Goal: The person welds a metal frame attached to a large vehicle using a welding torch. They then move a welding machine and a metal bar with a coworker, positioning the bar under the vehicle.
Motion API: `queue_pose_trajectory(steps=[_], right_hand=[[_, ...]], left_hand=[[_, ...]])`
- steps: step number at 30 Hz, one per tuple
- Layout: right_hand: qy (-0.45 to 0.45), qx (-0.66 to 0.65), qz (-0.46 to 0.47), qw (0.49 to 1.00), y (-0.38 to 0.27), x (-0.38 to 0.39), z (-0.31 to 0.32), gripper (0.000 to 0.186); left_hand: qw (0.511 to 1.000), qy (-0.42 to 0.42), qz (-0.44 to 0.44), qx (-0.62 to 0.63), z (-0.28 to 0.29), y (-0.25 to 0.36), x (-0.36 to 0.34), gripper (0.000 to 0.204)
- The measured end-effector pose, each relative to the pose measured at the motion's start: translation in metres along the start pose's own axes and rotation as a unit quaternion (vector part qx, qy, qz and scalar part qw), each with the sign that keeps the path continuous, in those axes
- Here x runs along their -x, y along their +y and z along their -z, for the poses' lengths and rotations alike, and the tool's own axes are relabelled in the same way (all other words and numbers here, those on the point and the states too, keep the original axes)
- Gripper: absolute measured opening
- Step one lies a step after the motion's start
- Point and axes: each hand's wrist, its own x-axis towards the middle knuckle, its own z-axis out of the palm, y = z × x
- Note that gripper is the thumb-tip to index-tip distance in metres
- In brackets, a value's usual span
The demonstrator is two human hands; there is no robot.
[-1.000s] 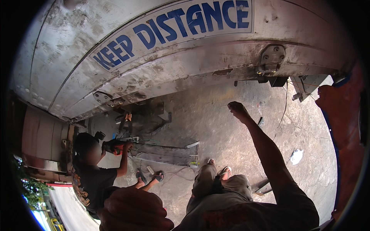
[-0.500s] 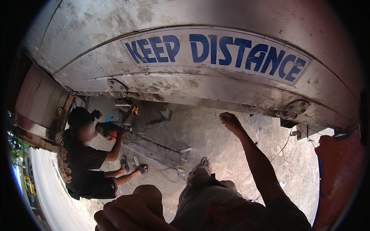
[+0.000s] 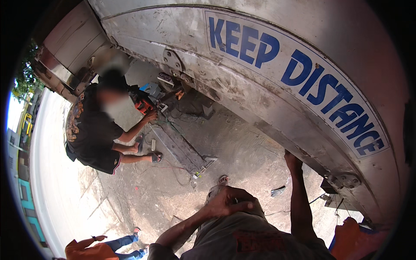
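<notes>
A large grey metal panel (image 3: 242, 93) with a blue-lettered white sign (image 3: 299, 73) slants across the upper right. At its lower edge is my right hand (image 3: 293, 161), arm stretched up; its fingers are mostly hidden there, so whether they grip the edge does not show. My left hand (image 3: 229, 203) is in front of my body, over my trouser leg. Its fingers are curled in, thumb close to them; anything inside is hidden.
At left, a person in black (image 3: 93, 125) bends over a red power tool (image 3: 144, 105) beside a long metal beam (image 3: 177, 145) with cables. Another person's orange sleeve (image 3: 89, 249) is at lower left. A dark flat piece (image 3: 278, 190) lies on the concrete floor.
The view has swung left, so the panel now slants and sits farther right. My left hand has moved up and away from the lower edge; my right hand has come up to the panel's lower edge.
</notes>
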Motion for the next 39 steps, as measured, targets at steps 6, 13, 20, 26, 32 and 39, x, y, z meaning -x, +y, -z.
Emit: queue_pose_trajectory(steps=[6,13,20,26,32,39], right_hand=[[-0.131,0.009,-0.080,0.988,0.031,-0.005,-0.006,0.075],[-0.124,0.083,-0.121,0.981,0.047,-0.006,-0.018,0.087],[-0.035,0.162,-0.072,0.984,-0.016,-0.028,-0.013,0.090],[0.030,0.143,-0.088,0.985,-0.001,-0.033,-0.047,0.072],[0.184,0.205,-0.025,0.961,0.020,-0.023,-0.076,0.052],[0.264,0.263,-0.015,0.928,0.019,-0.019,-0.089,0.048]], left_hand=[[0.990,0.110,0.083,0.040,-0.044,-0.121,-0.011,0.036],[0.981,0.168,-0.032,-0.091,-0.018,-0.275,-0.048,0.029],[0.892,0.403,0.122,-0.165,0.112,-0.413,-0.068,0.035],[0.664,0.612,0.044,-0.427,0.223,-0.532,-0.085,0.034],[0.602,0.631,0.040,-0.488,0.237,-0.580,-0.090,0.037],[0.598,0.671,-0.033,-0.436,0.235,-0.589,-0.085,0.056]])
